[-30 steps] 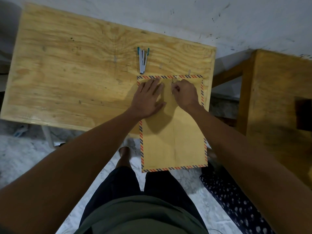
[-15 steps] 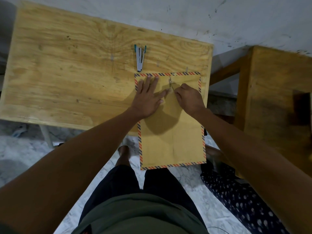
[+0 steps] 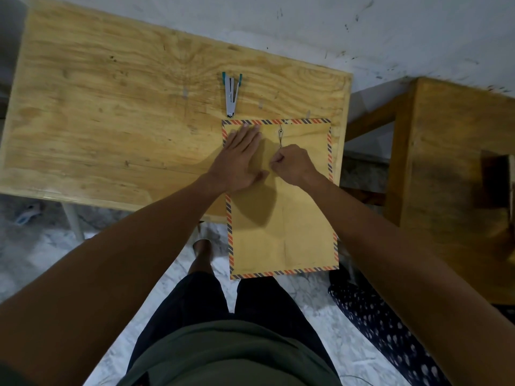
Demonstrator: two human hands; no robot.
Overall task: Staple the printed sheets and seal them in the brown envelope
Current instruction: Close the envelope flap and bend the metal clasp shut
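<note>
A brown envelope (image 3: pixel 284 218) with a red-and-blue striped border lies flat on the right part of the wooden table (image 3: pixel 125 121), its lower half hanging over the near edge. My left hand (image 3: pixel 239 160) presses flat on its upper left, fingers spread. My right hand (image 3: pixel 292 162) pinches the closure string (image 3: pixel 280 140), which runs taut up to a small round button (image 3: pixel 280 132) near the top flap. A silver stapler (image 3: pixel 232 94) with teal tips lies just beyond the envelope's top edge. No printed sheets are visible.
A second wooden piece of furniture (image 3: pixel 451 168) stands to the right, with a gap between it and the table. A white wall runs behind. Below are marble floor, my legs and a dark dotted cloth (image 3: pixel 390 330).
My right hand has drawn back from the button toward me, and the string now stretches taut between them. My left hand stays flat on the envelope.
</note>
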